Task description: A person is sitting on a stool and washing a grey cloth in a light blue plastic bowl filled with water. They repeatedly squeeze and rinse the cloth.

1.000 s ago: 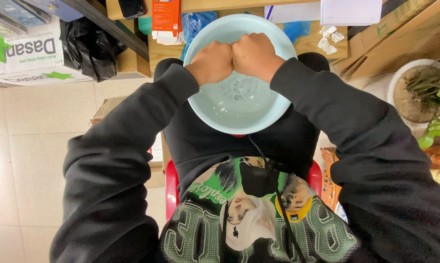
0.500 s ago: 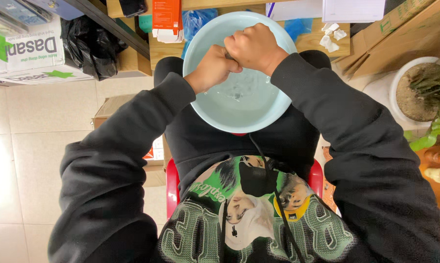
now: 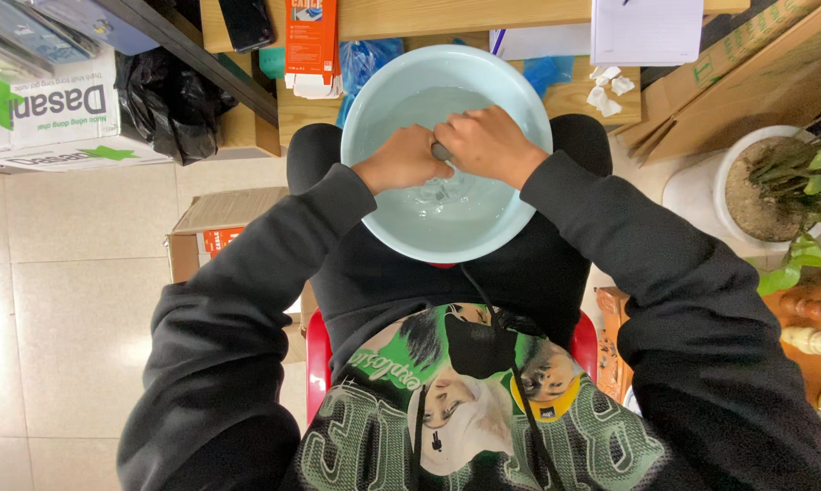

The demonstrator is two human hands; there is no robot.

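Pale floor tiles and a wooden tabletop (image 3: 556, 100) edge frame a light blue basin (image 3: 365, 118) of water resting on the person's lap. Left hand (image 3: 401, 159) and right hand (image 3: 492, 145) meet over the water, fingers curled shut around a small grey object (image 3: 440, 151), possibly something being washed. Washing looks mid-way; the object sits between both fists, above the water.
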